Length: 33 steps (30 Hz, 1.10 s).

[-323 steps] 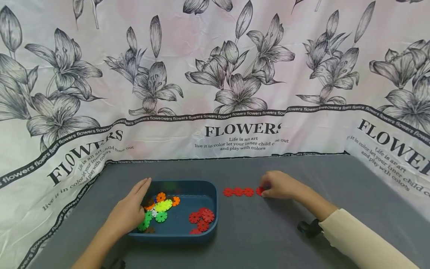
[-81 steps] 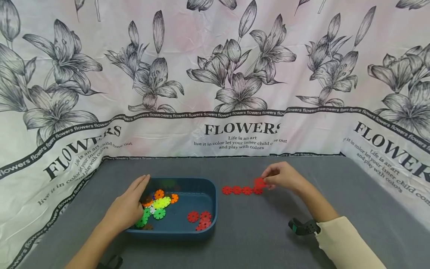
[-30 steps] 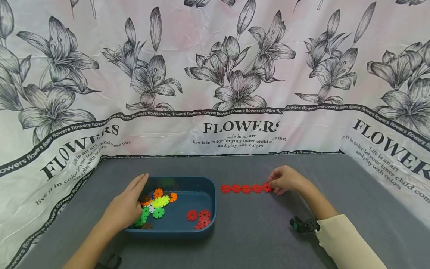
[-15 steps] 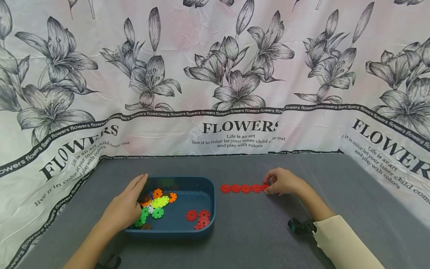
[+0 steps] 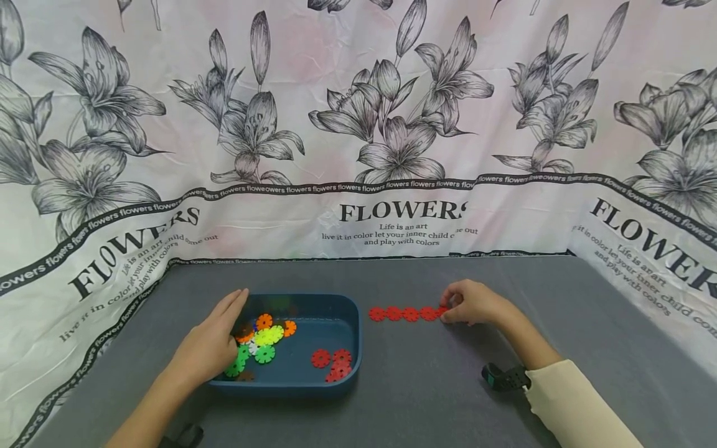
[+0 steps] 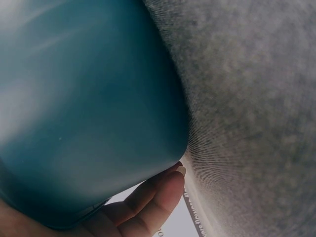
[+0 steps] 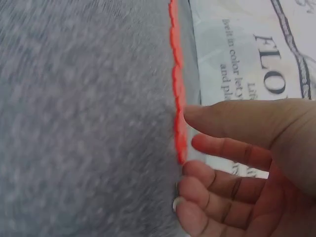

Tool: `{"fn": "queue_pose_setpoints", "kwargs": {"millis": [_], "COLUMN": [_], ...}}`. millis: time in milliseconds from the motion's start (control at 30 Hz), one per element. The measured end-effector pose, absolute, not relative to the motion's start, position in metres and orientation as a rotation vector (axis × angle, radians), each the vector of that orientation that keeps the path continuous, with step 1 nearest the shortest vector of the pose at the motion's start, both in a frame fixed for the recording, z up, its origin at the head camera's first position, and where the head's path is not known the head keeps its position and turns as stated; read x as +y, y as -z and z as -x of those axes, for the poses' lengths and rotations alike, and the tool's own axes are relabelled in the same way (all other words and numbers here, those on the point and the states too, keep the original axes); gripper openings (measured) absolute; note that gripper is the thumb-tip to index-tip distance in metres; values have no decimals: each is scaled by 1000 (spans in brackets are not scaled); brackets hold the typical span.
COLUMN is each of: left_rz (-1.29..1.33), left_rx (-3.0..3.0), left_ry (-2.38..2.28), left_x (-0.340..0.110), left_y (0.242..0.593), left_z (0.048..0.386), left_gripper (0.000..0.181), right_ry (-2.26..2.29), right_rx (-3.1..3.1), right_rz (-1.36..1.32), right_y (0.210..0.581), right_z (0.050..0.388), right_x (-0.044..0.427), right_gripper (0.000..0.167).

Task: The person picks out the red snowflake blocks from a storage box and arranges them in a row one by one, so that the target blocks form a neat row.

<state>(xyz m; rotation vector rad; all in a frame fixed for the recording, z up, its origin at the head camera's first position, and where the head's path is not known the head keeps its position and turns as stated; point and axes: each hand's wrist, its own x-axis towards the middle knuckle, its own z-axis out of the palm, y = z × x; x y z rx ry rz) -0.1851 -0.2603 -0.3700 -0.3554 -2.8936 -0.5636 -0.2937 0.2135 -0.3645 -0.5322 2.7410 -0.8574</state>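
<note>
A row of several red notched plastic discs [image 5: 411, 314], linked edge to edge, lies flat on the grey table. My right hand [image 5: 473, 303] pinches the end disc at the right of this chain; thumb and fingers partly hide it. In the right wrist view, the thumb [image 7: 217, 118] lies against the chain's end. My left hand [image 5: 207, 348] grips the left side of a dark blue rectangular box [image 5: 302, 391], with fingers [image 6: 158, 197] along its outer wall. Inside the box are red discs [image 5: 321, 358] at right and green [image 5: 265, 354], yellow [image 5: 269, 336] and orange discs [image 5: 290, 328] at left.
A grey cloth [image 5: 426, 398] covers the table. Behind it hangs a white curtain [image 5: 269, 230] printed with lilies and lettering. A black strap [image 5: 506, 377] sits at the right wrist, beside a cream sleeve [image 5: 577, 398].
The red chain has grown longer to the right, and fewer red discs lie in the box. The end disc, earlier raised in the right hand, now lies in line. The left hand stays on the box.
</note>
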Motion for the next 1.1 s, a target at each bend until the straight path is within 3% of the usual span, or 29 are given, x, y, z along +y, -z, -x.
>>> {"fn": "queue_pose_setpoints", "kwargs": {"millis": [267,433,633,867,1100], "left_rz": [345,343,337,327,334], "left_rx": [-2903,-2913,-2921,-2919,-2902], "left_ry": [561,567,581,573,568], "left_x": [-260,-260,-260,-262,-259], "left_y": [370,367,369,370,369], "left_z": [186,186,185,184,184], "left_gripper": [84,84,84,85,84], "right_ry": [731,679,488,-2,-283], "right_rx": [2930,2927,2622,2389,2424], "right_rz": [790,1150,1580,1597,1582], "right_y": [341,320,310,336,343], "right_z": [275,256,244,234,224], "right_x": [179,128,62,1,-16], "right_gripper": [16,12,20,42,33]}}
